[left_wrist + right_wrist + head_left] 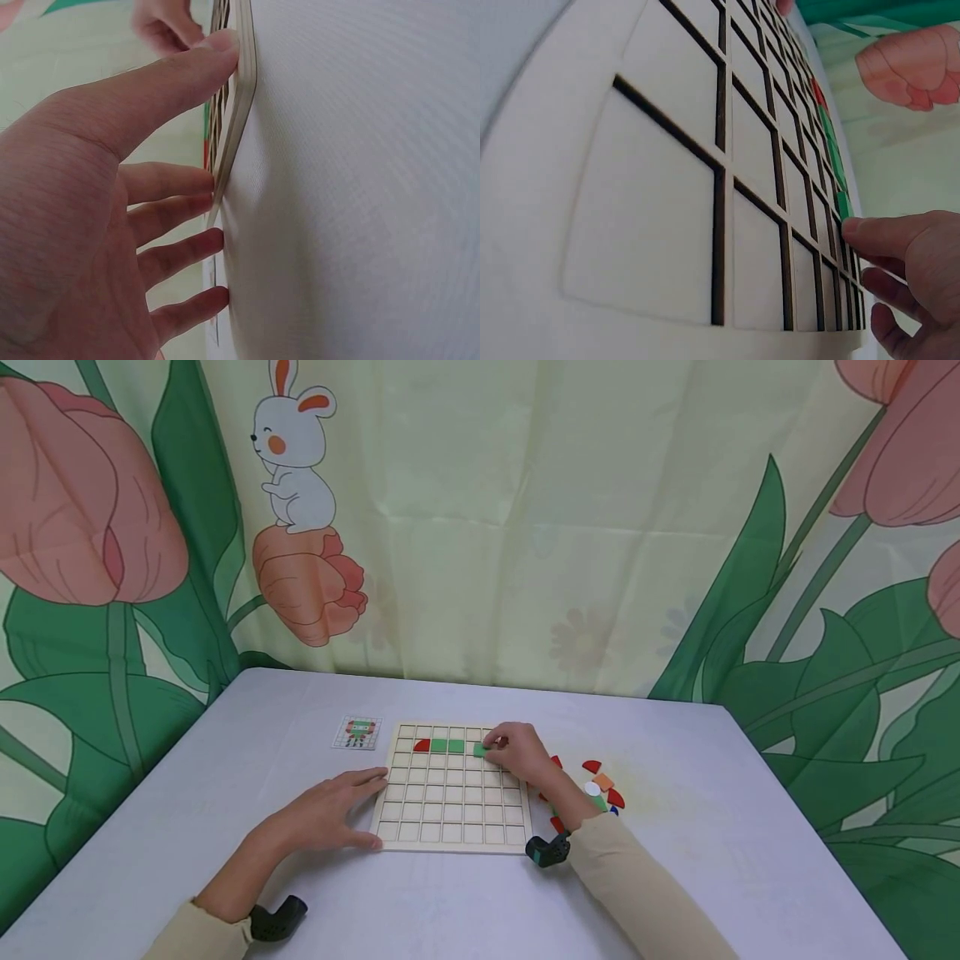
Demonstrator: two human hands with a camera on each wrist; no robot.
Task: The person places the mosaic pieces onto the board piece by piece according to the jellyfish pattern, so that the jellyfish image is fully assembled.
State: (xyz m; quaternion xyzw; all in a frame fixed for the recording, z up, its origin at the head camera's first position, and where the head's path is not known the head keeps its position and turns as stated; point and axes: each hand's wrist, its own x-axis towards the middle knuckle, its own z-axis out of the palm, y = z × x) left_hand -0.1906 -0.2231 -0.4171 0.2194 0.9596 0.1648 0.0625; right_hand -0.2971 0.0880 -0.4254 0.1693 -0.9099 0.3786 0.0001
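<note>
A pale wooden grid board (437,850) lies on the table, with a red quarter-circle tile (422,746) and two green square tiles (447,746) side by side in an upper row. My right hand (521,753) is over the board's far right part. Its thumb and fingers pinch another green square tile (479,750), a little to the right of those two; in the right wrist view the thumb tip meets this green tile (844,205). My left hand (322,812) touches the board's left edge with spread fingers, and its thumb (219,46) rests at the near left corner.
Loose tiles, among them a red quarter circle (592,767), an orange square (603,782) and a white round one (592,789), lie right of the board, partly behind the right forearm. A small pattern card (357,732) lies beyond the left hand. A printed curtain (480,568) hangs behind the table.
</note>
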